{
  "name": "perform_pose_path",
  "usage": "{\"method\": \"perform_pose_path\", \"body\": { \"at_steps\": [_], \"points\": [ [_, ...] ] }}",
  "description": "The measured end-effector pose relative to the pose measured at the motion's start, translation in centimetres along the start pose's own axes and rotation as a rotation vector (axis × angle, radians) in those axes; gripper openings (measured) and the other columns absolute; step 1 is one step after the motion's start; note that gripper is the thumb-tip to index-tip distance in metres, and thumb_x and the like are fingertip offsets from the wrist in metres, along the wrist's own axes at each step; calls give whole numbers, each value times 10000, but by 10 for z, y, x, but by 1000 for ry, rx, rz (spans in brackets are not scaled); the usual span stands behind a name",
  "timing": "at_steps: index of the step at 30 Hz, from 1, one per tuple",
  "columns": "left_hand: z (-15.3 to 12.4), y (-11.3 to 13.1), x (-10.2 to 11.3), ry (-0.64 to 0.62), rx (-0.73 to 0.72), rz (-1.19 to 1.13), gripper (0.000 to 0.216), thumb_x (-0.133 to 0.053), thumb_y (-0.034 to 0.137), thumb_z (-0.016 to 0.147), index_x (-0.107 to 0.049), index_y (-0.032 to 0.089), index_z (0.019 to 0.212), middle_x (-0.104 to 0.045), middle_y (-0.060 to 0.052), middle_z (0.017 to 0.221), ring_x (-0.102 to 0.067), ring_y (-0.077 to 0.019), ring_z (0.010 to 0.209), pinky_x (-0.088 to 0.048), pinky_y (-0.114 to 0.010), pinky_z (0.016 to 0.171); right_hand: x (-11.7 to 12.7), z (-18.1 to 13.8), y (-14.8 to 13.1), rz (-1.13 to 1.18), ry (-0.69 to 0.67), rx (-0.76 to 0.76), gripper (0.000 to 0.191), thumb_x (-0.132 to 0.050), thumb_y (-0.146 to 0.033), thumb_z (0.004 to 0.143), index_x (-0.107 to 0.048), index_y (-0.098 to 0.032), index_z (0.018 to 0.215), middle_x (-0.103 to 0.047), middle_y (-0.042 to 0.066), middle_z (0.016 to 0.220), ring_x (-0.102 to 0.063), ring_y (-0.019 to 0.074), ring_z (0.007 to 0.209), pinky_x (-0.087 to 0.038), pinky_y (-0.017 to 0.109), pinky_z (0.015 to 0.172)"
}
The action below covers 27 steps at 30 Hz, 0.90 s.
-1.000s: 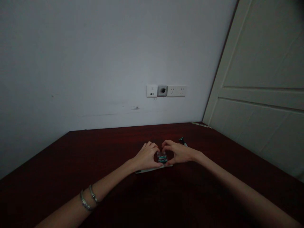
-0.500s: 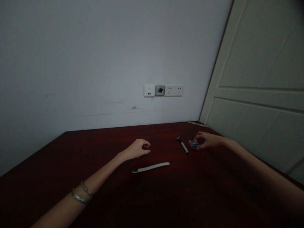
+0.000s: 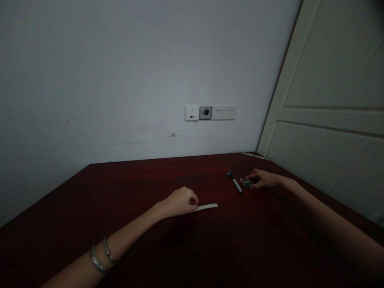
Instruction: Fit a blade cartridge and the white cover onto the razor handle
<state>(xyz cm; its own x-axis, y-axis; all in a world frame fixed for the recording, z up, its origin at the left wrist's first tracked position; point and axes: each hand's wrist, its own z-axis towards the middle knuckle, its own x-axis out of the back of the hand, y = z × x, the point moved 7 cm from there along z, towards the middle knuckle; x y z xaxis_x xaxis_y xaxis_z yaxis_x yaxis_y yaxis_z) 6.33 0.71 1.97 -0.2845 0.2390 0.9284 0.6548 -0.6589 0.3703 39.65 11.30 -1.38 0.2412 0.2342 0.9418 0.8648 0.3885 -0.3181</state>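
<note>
My left hand (image 3: 181,201) rests on the dark red table (image 3: 120,224), fingers curled over the near end of a flat pale strip (image 3: 207,207) that lies across the middle. My right hand (image 3: 264,179) reaches to the far right, fingers closed around a small teal and clear case (image 3: 246,182) set on the tabletop. Just left of that case lies a razor (image 3: 235,181) with a dark head and pale handle, untouched. Two bracelets (image 3: 101,256) circle my left wrist.
A white wall with a row of sockets (image 3: 211,113) stands behind the table. A pale panelled door (image 3: 330,120) lines the right side. A thin pale strip (image 3: 253,155) lies at the table's far right corner.
The two hands, together on the small case a second ago, have split. My right hand carried the case right, beside the razor. My left hand came down onto the pale strip.
</note>
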Motion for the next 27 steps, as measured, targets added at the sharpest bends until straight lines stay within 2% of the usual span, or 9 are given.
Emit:
{"method": "perform_pose_path", "body": {
  "at_steps": [3,7,9,11,14,18,21,23,27],
  "points": [
    [-1,6,-5,30,-21,116,187,-559,230,734,-684,190,866,-667,-52,860,-596,-189,816,-437,-272,691,0,0,5,-56,2,-59,686,-638,-486,616,-561,-165,1218,-571,117,1099,-551,262,975,-389,338,896],
    [-3,7,-11,51,-3,174,207,-566,247,737,-668,184,905,-640,-63,894,-581,-196,823,-448,-289,687,11,-3,10,-71,73,-178,829,-677,-468,570,-468,-126,1296,-550,167,1161,-528,304,1044,-394,372,909],
    [-4,8,-13,69,16,215,205,-559,247,741,-664,176,903,-633,-70,886,-575,-200,814,-451,-295,676,20,-5,3,-74,144,-179,770,-658,-442,600,-488,-116,1277,-559,170,1153,-537,300,1031,-405,376,899],
    [-4,9,-17,76,30,281,186,-538,217,746,-664,158,870,-633,-82,858,-571,-213,813,-452,-312,684,28,-7,-10,-99,213,-152,629,-609,-403,661,-548,-113,1216,-574,165,1132,-552,285,1012,-412,360,888],
    [-2,11,-25,76,46,365,173,-494,148,747,-659,130,793,-635,-102,809,-572,-230,804,-452,-343,707,33,-5,-43,-128,253,-70,424,-541,-365,736,-638,-154,1090,-610,128,1076,-583,251,958,-430,328,847],
    [1,9,-30,88,34,377,170,-482,132,748,-651,123,756,-633,-110,789,-574,-233,782,-453,-357,713,25,-3,-96,-118,252,-14,265,-546,-347,754,-696,-205,921,-674,83,921,-619,234,835,-459,327,755],
    [2,7,-28,91,19,395,155,-495,123,739,-650,124,746,-633,-106,778,-572,-228,780,-445,-363,742,8,-3,-141,-76,173,99,238,-543,-334,770,-703,-202,887,-688,66,876,-628,219,810,-459,312,737],
    [1,9,-26,98,-19,418,147,-500,120,740,-647,131,742,-632,-98,782,-564,-224,799,-433,-359,764,-4,-6,-169,-38,135,178,257,-536,-343,785,-695,-195,922,-682,62,914,-623,207,837,-455,298,753],
    [-2,17,-18,115,-99,478,129,-506,134,762,-633,146,745,-621,-86,802,-541,-221,843,-410,-343,771,-24,-18,-217,-42,139,338,294,-457,-352,861,-676,-196,979,-666,66,952,-605,194,879,-436,291,779]
  ]
}}
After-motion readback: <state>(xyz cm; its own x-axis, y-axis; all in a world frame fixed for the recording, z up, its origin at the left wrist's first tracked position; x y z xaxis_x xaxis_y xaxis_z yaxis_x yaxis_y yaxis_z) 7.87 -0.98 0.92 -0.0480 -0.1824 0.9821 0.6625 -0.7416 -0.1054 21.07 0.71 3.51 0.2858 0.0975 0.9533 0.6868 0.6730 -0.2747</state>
